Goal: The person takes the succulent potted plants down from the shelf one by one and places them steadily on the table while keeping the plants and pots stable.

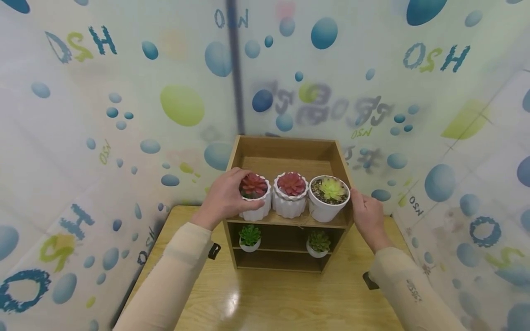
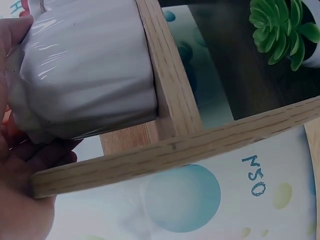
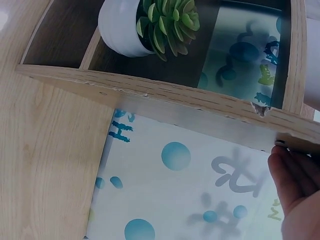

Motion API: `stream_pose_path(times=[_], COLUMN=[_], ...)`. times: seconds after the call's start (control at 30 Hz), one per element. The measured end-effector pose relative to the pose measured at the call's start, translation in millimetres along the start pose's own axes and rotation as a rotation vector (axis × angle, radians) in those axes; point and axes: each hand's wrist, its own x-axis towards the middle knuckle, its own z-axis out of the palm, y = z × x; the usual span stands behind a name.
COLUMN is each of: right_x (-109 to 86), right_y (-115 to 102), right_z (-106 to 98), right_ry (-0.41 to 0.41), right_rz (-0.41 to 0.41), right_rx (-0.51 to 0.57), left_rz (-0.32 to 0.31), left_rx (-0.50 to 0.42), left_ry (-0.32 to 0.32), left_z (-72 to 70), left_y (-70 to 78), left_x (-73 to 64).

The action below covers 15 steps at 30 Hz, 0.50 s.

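My left hand [image 1: 225, 195] grips a white fluted pot with a red succulent [image 1: 256, 210], thumb across its front and fingers behind. This pot stands at the left end of the wooden shelf's [image 1: 285, 223] top level; in the left wrist view the white pot [image 2: 95, 65] sits close against the side panel's edge. Beside it are a second white pot with a red succulent [image 1: 290, 204] and a smooth white pot with a yellow-green succulent [image 1: 327, 211]. At the shelf's right side panel, my right hand [image 1: 368, 218] holds the edge, its fingers [image 3: 287, 177] against the outer face.
Two small potted green succulents, one on the left [image 1: 250, 236] and one on the right [image 1: 319, 242], stand in the compartment below. The shelf rests on a wood-grain table [image 1: 265, 299]. Patterned curtains [image 1: 186, 105] with bubbles and letters surround the table.
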Motion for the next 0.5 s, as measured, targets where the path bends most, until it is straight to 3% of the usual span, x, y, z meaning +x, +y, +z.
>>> stream_pose_path(times=[0.23, 0.5], right_x=[0.3, -0.3], right_y=[0.8, -0.2], right_z=[-1.1, 0.1], right_ry=[0.000, -0.014], right_rz=[0.014, 0.036], right_rx=[0.000, 0.010], left_rz=[0.038, 0.072], left_rx=[0.006, -0.022], left_ry=[0.036, 0.084], left_z=[1.5, 2.7], left_y=[2.7, 3.3], left_x=[-4.4, -19.6])
